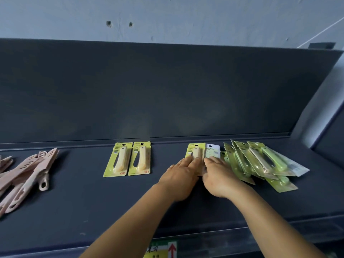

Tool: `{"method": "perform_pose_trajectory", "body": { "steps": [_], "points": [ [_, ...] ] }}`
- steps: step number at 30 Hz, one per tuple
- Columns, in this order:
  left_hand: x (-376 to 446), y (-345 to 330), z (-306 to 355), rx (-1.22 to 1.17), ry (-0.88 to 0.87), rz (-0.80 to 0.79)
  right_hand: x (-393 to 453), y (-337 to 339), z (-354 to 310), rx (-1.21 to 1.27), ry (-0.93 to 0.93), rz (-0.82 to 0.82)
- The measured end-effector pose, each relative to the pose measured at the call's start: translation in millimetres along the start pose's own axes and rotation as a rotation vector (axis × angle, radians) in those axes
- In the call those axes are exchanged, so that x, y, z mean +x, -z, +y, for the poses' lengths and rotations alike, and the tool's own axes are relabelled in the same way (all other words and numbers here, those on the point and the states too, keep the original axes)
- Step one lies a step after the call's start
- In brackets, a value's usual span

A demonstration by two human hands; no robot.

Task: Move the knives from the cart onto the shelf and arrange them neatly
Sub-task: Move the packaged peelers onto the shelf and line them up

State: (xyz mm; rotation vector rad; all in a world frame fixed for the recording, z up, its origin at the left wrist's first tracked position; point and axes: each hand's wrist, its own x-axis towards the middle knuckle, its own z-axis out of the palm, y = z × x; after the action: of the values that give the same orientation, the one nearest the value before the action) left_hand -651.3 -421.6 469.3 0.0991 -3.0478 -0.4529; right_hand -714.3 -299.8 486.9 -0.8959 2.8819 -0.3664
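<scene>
Your left hand (183, 167) lies flat, fingers straight, on a face-up knife pack (194, 150) on the shelf (93, 183); your right hand (219, 174) presses the flipped pack (212, 150) beside it, grip unclear. Risk: a careless sideways push skews both or knocks the loose green pile (260, 161) touching your right.

The left hand (181, 174) covers the lower part of a yellow-carded knife (195, 150); the right hand (218, 176) hides most of the white-backed pack (212, 150) beside it. At the shelf's (83, 202) left end the pink knives (28, 175) run out of view. In the green pile (260, 161) near the right end, overlapping packs cannot be counted. The front-edge label (162, 249) is cut off below, its print too blurred to read.
</scene>
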Motion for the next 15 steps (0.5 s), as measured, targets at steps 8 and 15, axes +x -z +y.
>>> {"method": "perform_pose_trajectory", "body": {
  "steps": [8, 15],
  "points": [
    [-13.9, 2.1, -8.7, 0.25, 0.157, 0.107, 12.1, -11.4, -13.1, 0.067, 0.176, 0.023],
    [-19.1, 8.4, -17.1, 0.291, 0.207, 0.11, 18.4, -15.2, -28.2, -0.039, 0.258, 0.068]
  ]
}}
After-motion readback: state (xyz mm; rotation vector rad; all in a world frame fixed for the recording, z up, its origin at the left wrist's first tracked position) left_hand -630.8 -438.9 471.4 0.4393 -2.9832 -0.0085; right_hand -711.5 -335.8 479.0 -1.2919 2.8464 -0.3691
